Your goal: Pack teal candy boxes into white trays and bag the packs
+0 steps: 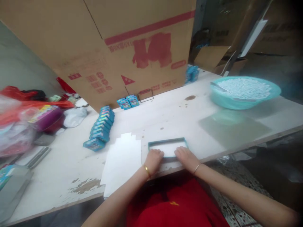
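A shallow tray-like box (165, 143) with teal walls and a white inside lies at the near edge of the white table (180, 116). My left hand (153, 160) rests on its near left corner with the fingers curled down over the rim. My right hand (187, 157) presses on its near right corner the same way. A stack of flat white card blanks (123, 160) lies just left of my left hand.
A row of small blue packets (100, 130) stands left of centre, more blue packets (128, 102) by a big cardboard carton (113, 47). A teal basin (245, 91) of white pellets sits far right. Bags and clutter (28, 119) fill the left side.
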A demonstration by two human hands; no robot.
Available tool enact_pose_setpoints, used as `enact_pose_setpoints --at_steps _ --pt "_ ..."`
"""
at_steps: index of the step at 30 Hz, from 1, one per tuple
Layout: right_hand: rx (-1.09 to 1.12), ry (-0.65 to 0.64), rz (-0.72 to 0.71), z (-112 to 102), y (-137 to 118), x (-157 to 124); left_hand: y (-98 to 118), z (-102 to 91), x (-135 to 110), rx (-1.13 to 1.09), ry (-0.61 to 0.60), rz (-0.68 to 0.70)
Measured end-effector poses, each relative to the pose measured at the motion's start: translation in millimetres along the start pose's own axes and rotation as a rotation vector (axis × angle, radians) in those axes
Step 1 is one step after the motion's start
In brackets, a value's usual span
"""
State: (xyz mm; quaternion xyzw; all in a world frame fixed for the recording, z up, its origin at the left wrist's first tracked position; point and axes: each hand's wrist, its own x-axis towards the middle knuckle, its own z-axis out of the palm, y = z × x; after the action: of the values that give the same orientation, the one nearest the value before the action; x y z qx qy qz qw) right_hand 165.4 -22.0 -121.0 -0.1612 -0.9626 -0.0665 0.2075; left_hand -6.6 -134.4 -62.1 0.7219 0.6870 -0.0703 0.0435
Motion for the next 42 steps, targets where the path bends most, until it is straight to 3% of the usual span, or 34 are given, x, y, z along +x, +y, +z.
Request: enact_pose_setpoints --at_steps 6,9,11,14,17,19,21,23,26,29,31,34,42 --pt "0.070 -0.192 -0.074 8 12 6 1 -14.5 7 -0.098 -0.107 0.040" --pt "0.148 -0.335 -0.129 4 22 17 2 -15.0 9 -0.158 -0.140 -0.007" --pt "0.158 -0.357 -0.167 0 30 25 7 -11.5 8 -0.175 -0.128 -0.064" --pt "0.168 -0.142 -0.081 -1 39 32 20 -4.8 8 -0.204 -0.078 -0.184" --pt "0.313 0.120 0.191 9 30 28 16 -7.4 3 -0.343 0.132 -0.163" --pt "0.427 0.157 0.375 20 10 22 -12 -17.8 -9 -0.352 0.308 -0.030" --pt "0.493 0.097 0.508 30 -16 17 -65 -32.0 -35 -0.212 0.403 0.030" --pt "0.512 0.021 0.570 38 -39 17 -133 -44.6 -74 -0.045 0.427 -0.110" --pt "0.495 -0.010 0.594 47 -58 30 -234 -51.8 -138 0.176 0.361 -0.439" --pt "0.462 0.010 0.580 54 -59 50 -302 -44.3 -177 0.263 0.209 -0.607" --pt "0.434 0.014 0.539 57 -55 59 -325 -36.1 -183 0.266 0.127 -0.605" --pt "0.396 0.002 0.465 58 -50 65 -337 -27.4 -170 0.232 0.103 -0.574" --pt "0.384 0.011 0.411 53 -50 63 -327 -15.3 -138 0.153 0.202 -0.512"
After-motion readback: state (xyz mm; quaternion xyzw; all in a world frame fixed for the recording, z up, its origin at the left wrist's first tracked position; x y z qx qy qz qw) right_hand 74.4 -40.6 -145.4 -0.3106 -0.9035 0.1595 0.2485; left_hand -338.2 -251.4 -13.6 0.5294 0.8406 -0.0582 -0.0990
